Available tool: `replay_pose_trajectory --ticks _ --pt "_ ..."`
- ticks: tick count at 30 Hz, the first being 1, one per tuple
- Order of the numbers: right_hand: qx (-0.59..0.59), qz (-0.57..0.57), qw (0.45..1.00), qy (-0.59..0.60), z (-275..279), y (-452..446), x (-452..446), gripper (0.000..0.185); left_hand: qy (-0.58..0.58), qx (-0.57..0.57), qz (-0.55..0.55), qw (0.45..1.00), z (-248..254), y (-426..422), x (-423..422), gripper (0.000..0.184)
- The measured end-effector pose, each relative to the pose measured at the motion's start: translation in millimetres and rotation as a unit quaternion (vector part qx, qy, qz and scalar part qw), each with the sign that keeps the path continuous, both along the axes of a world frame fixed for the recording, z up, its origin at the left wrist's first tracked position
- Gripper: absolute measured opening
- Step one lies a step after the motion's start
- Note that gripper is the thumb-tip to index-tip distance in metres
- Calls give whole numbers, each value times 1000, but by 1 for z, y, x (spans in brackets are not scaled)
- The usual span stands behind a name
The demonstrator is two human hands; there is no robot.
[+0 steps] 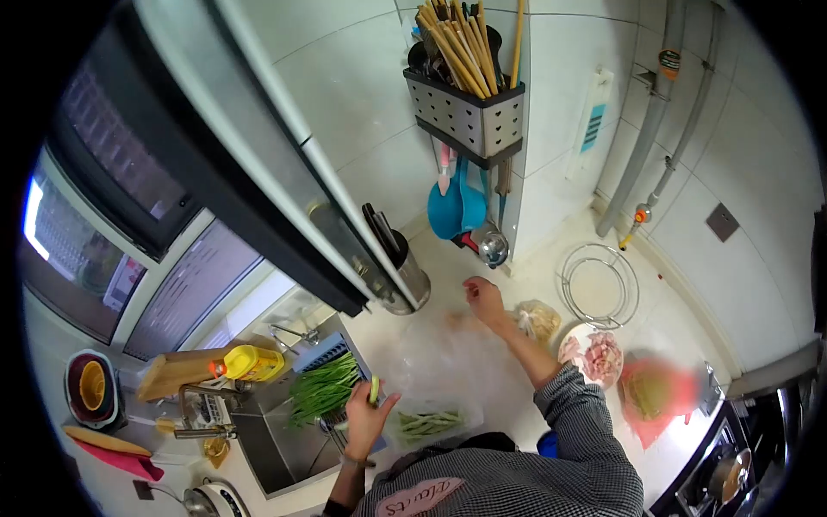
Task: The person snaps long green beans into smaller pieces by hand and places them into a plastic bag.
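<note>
Nearest, below the checked black-and-white garment's (534, 482) wearer's gaze, a heap of slender green bean pods (429, 424) lies in clear plastic on the pale countertop (556, 234). Just beside it, toward the sink, the left hand (369, 418) is closed on a short, pale green vegetable piece (374, 390), held upright between thumb and fingers; a band (357, 463) circles that wrist.

Left of this hand, a rectangular stainless-steel sink (267, 439) contains a bundle of long, leafy green stalks (327, 388), close to a blue plastic basket (320, 352). A yellow bottle with an orange cap (258, 364) stands behind the sink.

Farther out, the right hand (485, 300) reaches over the countertop with its fingers curled; whether they grip anything, I cannot tell. Near its wrist sits a clear bag of yellowish food (538, 320), and right of that a round white plate (565, 351) bears pieces of raw pink meat (600, 355). A translucent red plastic bag (648, 418) lies beyond the plate's right side.

Farthest away are a round silver wire rack (637, 289), a cylindrical steel knife holder (415, 280) and a wall-mounted perforated metal caddy (465, 114) filled with wooden chopsticks (461, 52).
</note>
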State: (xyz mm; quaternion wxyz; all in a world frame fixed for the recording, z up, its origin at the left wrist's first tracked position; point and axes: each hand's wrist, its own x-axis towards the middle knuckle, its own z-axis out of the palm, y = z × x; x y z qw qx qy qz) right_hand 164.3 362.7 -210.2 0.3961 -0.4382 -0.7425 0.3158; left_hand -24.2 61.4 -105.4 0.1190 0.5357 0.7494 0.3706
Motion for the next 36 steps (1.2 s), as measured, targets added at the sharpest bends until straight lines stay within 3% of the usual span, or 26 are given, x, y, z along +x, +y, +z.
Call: replay_pose_trajectory --ticks 1,2,3,5,6,7,8,9,10,11,13,14,16,17,20,22,26,28,30,32,34,36 --pt "2 -8 1000 -7 27 -20 3 15 79 7 -24 997 3 16 5 39" --pt "-84 61 992 77 55 -41 6 15 73 10 -33 997 -7 25 8 39" --pt "-167 129 964 162 78 -57 8 15 112 1 -17 994 -22 36 11 40" --pt "-295 272 897 188 104 -90 11 12 145 -3 -7 989 -48 56 5 41" --pt "-293 264 901 183 103 -103 10 12 117 -62 -16 991 -61 64 0 37" --pt "-317 329 883 107 101 -112 6 16 91 -118 -26 988 -56 75 -3 33" --pt "-342 390 854 31 97 -121 3 21 87 -115 -32 989 -51 83 -9 33" --pt "-344 384 856 29 74 -123 -2 21 80 -38 -84 993 -30 90 -12 28" --pt "-160 252 953 -41 34 -118 -9 29 71 37 -133 988 -16 97 -16 23" --pt "34 108 987 -111 12 -117 -11 37 66 36 -135 988 -11 104 -21 23" --pt "64 93 988 -103 21 -115 -8 38 122 23 -238 963 -2 118 -32 20" --pt "93 81 988 -91 28 -112 -6 39 120 27 -233 965 -8 125 -35 20" --pt "97 80 988 -93 41 -111 -1 36 274 10 -193 942 -22 135 -41 26" --pt "81 72 985 -131 48 -112 2 37 274 8 -190 943 -25 133 -41 26" --pt "80 55 976 -196 64 -108 3 36 258 -17 -172 951 -17 137 -34 33" --pt "167 46 960 -219 60 -104 1 31 242 -21 -192 951 -10 134 -37 38" --pt "165 35 953 -251 64 -122 -12 29 205 -34 -175 962 12 113 -43 33" --pt "134 81 969 -193 93 -146 -20 23 80 -38 -169 982 35 91 -48 27" --pt "112 116 976 -144 92 -173 -28 17 48 -54 -151 986 43 64 -55 21" --pt "-163 309 920 -179 90 -202 -33 14 -73 -6 -131 989 40 41 -59 18" --pt "-81 352 847 -390 40 -228 -34 16 -61 27 -122 990 29 20 -60 19" --pt "-48 310 834 -453 -4 -247 -29 16 -133 0 -86 987 27 -3 -56 18"
